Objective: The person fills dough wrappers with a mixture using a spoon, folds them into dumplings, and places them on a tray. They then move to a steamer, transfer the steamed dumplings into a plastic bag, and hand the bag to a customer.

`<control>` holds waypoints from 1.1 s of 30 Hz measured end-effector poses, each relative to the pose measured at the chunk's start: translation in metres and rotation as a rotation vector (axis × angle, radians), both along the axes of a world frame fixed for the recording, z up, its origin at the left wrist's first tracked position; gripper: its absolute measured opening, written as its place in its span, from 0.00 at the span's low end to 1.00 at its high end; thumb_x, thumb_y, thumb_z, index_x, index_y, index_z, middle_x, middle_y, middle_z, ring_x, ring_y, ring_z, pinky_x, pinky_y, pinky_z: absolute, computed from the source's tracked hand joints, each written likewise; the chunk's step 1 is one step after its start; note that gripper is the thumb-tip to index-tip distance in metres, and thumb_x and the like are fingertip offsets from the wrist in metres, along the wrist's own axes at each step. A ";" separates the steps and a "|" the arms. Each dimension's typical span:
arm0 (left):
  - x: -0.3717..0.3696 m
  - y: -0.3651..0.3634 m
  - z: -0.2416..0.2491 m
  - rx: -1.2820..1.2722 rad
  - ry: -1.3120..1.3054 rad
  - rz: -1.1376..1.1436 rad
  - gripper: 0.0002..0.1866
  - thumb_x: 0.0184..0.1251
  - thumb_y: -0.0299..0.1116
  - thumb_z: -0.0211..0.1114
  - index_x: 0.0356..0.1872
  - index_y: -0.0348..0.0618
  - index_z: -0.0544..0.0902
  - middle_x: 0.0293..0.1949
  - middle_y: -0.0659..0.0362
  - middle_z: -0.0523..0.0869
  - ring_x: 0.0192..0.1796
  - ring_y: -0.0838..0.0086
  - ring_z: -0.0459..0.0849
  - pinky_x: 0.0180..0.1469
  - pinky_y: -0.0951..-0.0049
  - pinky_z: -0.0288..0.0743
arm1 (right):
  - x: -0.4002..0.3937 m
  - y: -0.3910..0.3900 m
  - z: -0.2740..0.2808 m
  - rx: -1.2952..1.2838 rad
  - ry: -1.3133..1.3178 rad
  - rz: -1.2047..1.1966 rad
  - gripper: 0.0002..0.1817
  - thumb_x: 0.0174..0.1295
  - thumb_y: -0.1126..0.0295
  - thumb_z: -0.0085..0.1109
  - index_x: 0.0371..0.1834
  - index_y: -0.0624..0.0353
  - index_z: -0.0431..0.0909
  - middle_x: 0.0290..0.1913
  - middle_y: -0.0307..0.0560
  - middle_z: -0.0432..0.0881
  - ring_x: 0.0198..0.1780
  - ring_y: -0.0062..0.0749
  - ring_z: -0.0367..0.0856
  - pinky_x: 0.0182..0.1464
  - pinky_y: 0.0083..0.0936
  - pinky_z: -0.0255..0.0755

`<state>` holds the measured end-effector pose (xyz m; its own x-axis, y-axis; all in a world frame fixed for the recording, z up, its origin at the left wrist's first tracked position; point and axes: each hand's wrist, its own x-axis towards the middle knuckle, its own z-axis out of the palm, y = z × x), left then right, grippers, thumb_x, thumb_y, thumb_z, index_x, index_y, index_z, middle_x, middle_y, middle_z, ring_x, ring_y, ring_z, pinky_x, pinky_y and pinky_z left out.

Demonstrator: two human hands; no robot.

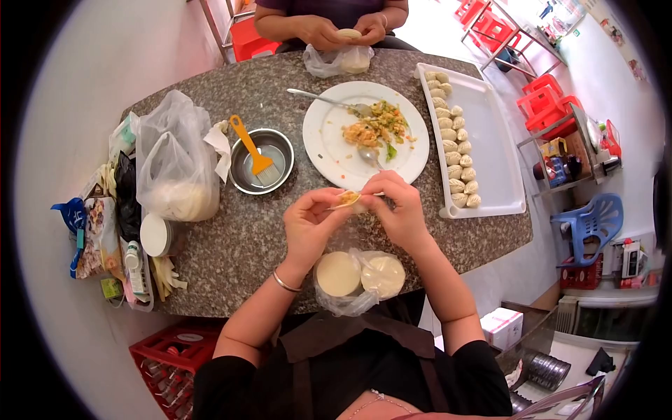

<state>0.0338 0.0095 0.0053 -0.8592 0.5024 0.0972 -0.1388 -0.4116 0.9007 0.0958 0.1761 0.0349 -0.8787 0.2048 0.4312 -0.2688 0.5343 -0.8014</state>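
Between my two hands is a dumpling (347, 199), a folded wrapper with orange-yellow filling showing in its opening. My left hand (313, 222) pinches its left side, and my right hand (393, 210) grips the right edge. Just beyond lies a white plate (329, 143) with chopped filling (381, 126) and two spoons, one spoon (369, 155) pointing toward my right hand. Below my hands, near the table edge, two stacks of round wrappers (339, 274) sit in a clear plastic bag (343, 305).
A white tray (493, 140) at right holds rows of pleated dumplings (451, 133). Left of the plate, a metal bowl (241, 178) of liquid holds an orange brush (246, 140). Plastic bags (175, 147) and a jar (156, 234) crowd the left. Across the table, another person's hands (343, 31) hold a dumpling.
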 end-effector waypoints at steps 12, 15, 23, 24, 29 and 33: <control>0.001 -0.004 -0.007 0.008 0.028 -0.041 0.08 0.60 0.17 0.67 0.40 0.34 0.83 0.46 0.52 0.85 0.48 0.73 0.85 0.51 0.76 0.81 | -0.001 -0.007 0.007 0.022 -0.033 0.012 0.05 0.54 0.78 0.64 0.33 0.63 0.79 0.33 0.46 0.79 0.37 0.37 0.79 0.47 0.29 0.74; 0.000 -0.005 -0.003 -0.047 -0.008 -0.013 0.08 0.59 0.17 0.68 0.40 0.34 0.82 0.46 0.53 0.85 0.48 0.74 0.85 0.50 0.77 0.81 | -0.002 -0.010 0.011 0.148 0.040 -0.011 0.06 0.52 0.79 0.64 0.33 0.63 0.79 0.31 0.48 0.78 0.37 0.41 0.78 0.49 0.30 0.74; 0.000 -0.003 -0.003 -0.025 0.084 -0.040 0.07 0.58 0.17 0.68 0.38 0.33 0.86 0.46 0.53 0.85 0.46 0.74 0.85 0.50 0.76 0.81 | -0.002 0.002 0.019 -0.204 -0.261 0.068 0.04 0.56 0.77 0.64 0.33 0.63 0.79 0.33 0.43 0.79 0.39 0.30 0.79 0.44 0.25 0.75; 0.001 -0.003 -0.002 -0.023 0.083 -0.040 0.07 0.58 0.17 0.68 0.38 0.33 0.86 0.46 0.53 0.85 0.46 0.74 0.85 0.50 0.76 0.81 | -0.002 0.001 0.020 -0.134 -0.218 0.088 0.04 0.57 0.77 0.64 0.33 0.63 0.78 0.33 0.42 0.79 0.40 0.28 0.79 0.43 0.24 0.75; 0.000 -0.002 -0.007 0.039 0.022 -0.047 0.08 0.60 0.17 0.68 0.40 0.34 0.84 0.45 0.54 0.85 0.47 0.74 0.84 0.51 0.76 0.81 | 0.000 -0.006 0.010 -0.058 -0.107 0.058 0.05 0.55 0.77 0.64 0.33 0.64 0.78 0.33 0.44 0.78 0.38 0.33 0.78 0.42 0.27 0.73; -0.001 -0.004 -0.007 0.010 0.017 -0.036 0.08 0.61 0.17 0.67 0.40 0.34 0.83 0.44 0.54 0.84 0.48 0.75 0.84 0.50 0.77 0.81 | -0.001 -0.011 0.014 0.071 -0.013 0.029 0.05 0.54 0.78 0.64 0.32 0.64 0.78 0.33 0.46 0.78 0.38 0.37 0.78 0.41 0.30 0.72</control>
<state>0.0325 0.0056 -0.0012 -0.8389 0.5318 0.1162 -0.1387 -0.4153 0.8990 0.0948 0.1646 0.0489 -0.8896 0.1479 0.4322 -0.2750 0.5822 -0.7651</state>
